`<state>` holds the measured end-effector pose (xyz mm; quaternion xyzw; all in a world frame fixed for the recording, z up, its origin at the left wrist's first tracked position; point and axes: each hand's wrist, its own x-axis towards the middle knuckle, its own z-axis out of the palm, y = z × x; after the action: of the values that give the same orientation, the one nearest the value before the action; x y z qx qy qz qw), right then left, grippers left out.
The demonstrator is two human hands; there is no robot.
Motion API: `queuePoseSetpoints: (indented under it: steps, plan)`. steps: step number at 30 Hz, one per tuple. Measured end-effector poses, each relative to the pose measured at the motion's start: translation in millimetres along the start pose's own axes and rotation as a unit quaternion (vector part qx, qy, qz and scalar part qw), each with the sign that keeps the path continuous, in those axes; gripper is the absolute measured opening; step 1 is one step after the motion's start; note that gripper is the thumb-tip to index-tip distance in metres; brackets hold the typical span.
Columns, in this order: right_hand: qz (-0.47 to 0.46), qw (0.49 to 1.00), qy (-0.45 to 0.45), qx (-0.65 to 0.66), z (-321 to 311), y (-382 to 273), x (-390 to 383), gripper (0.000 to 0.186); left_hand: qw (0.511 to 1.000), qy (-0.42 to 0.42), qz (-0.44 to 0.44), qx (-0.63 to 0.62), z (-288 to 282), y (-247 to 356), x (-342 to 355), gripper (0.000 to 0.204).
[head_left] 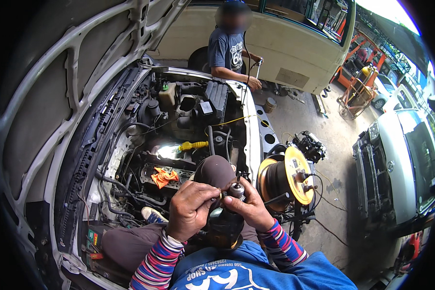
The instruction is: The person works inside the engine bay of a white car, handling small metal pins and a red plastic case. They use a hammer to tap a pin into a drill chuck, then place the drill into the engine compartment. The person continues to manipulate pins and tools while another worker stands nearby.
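Note:
A power drill [225, 226] rests upright against my body, its metal chuck [237, 190] pointing up and away. My right hand [251, 207] is closed around the chuck, with thumb and fingers on its sides. Just left of it, my left hand [192, 207] is closed in a pinch beside the chuck; what it holds, if anything, is too small to make out. A thin dark tip stands up from the chuck's end. My lap and the shadow hide the drill's lower part.
I sit in an open engine bay beneath a raised hood [50, 53]. A lit yellow work light [194, 145] and an orange rag [164, 178] lie ahead. A yellow-sided cable reel [298, 176] stands right. A co-worker [227, 50] holds a rod beyond the fender.

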<state>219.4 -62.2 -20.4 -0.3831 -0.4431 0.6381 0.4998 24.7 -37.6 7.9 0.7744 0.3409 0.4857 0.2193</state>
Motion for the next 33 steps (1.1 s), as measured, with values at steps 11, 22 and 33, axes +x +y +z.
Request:
queuePoseSetpoints:
  steps: [11,22,33]
  plan:
    - [-0.034,0.998,-0.051,0.013,-17,3,5,0.034,1.0,-0.01,-0.008,0.017,5,8,1,0.03]
    - [-0.045,0.996,-0.079,-0.002,-16,6,12,0.033,0.996,-0.025,0.028,0.076,-3,17,-3,0.032]
    - [0.011,0.991,-0.124,0.044,-12,3,21,0.028,0.992,-0.021,0.042,0.114,-6,13,-22,0.05]
